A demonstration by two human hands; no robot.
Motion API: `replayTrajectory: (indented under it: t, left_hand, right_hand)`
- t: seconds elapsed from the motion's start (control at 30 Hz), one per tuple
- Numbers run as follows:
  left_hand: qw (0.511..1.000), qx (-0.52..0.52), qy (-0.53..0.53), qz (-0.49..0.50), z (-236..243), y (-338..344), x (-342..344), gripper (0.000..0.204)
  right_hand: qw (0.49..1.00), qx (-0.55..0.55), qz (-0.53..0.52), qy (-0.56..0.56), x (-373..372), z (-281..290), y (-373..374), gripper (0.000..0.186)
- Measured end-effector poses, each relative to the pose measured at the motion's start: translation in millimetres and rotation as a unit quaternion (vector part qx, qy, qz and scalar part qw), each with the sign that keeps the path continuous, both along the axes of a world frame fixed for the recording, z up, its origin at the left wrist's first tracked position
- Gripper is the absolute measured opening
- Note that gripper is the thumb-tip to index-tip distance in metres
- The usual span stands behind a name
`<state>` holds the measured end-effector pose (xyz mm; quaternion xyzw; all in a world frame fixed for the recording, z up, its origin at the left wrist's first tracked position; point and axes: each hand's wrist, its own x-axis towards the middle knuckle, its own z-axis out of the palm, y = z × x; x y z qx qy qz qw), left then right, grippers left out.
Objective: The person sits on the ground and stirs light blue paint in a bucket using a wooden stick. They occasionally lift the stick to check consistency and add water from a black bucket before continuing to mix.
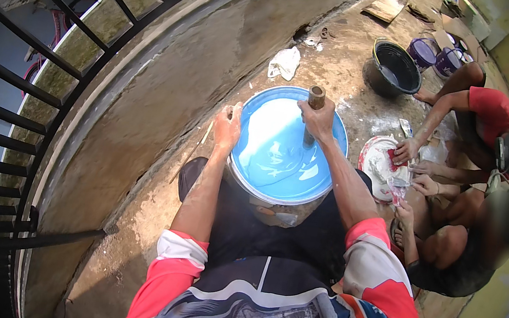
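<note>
A: Where is the paint bucket (pixel 273 210)?

B: On the concrete floor (pixel 162 110), right in front of the person, between the knees. It is round, nearly full of pale blue paint (pixel 272 152), and its rim fills the middle of the view.

A: And the right hand (pixel 318 119)?

B: Closed around a wooden stirring stick (pixel 313 112), near the top end. It sits over the rim at about one o'clock on the bucket.

A: How does the stick lie?

B: Its long axis is close to upright, tipped a little. The top pokes out above the fist, and the lower part drops straight into the paint just inside the rim at one o'clock.

A: The left hand (pixel 227 129)?

B: It rests on the rim at about ten o'clock, fingers curled over the edge. I would call it a bracing hold on the bucket, not a grip on any tool.

A: So which hand is nearer the stick?

B: The right one, since it already has it. The left is across the paint surface from it, well apart, toward nine o'clock from the stick.

A: Anything else about?

B: At three o'clock two other people crouch over a white lid (pixel 380 166), their hands on it. A black tub (pixel 394 68) stands at one o'clock, purple pails (pixel 434 57) beyond it, and a crumpled white rag (pixel 284 63) lies at twelve. A black railing (pixel 44 49) curves along the nine o'clock side.
</note>
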<state>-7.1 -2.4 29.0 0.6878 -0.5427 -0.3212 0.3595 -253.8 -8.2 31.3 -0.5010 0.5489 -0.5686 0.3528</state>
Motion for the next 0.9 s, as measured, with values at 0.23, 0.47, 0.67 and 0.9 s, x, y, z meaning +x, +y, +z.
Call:
replayTrajectory:
  t: [0.23, 0.47, 0.67, 0.9]
  left_hand:
    - [1.000, 0.015, -0.021, -0.016, -8, -3, 5, 0.051]
    - [1.000, -0.015, 0.006, -0.012, -9, -3, -2, 0.052]
    - [0.999, -0.046, -0.014, 0.003, -19, -2, 11, 0.049]
    - [0.999, -0.038, 0.018, 0.008, -2, 3, 2, 0.047]
  right_hand:
    - [0.976, -0.149, -0.154, 0.031, 33, 8, -33, 0.010]
    - [0.970, -0.042, -0.022, -0.239, 71, -4, -3, 0.013]
    - [0.971, 0.074, 0.142, -0.176, 50, 11, 25, 0.018]
    - [0.992, -0.040, -0.094, 0.078, 7, 9, -20, 0.017]
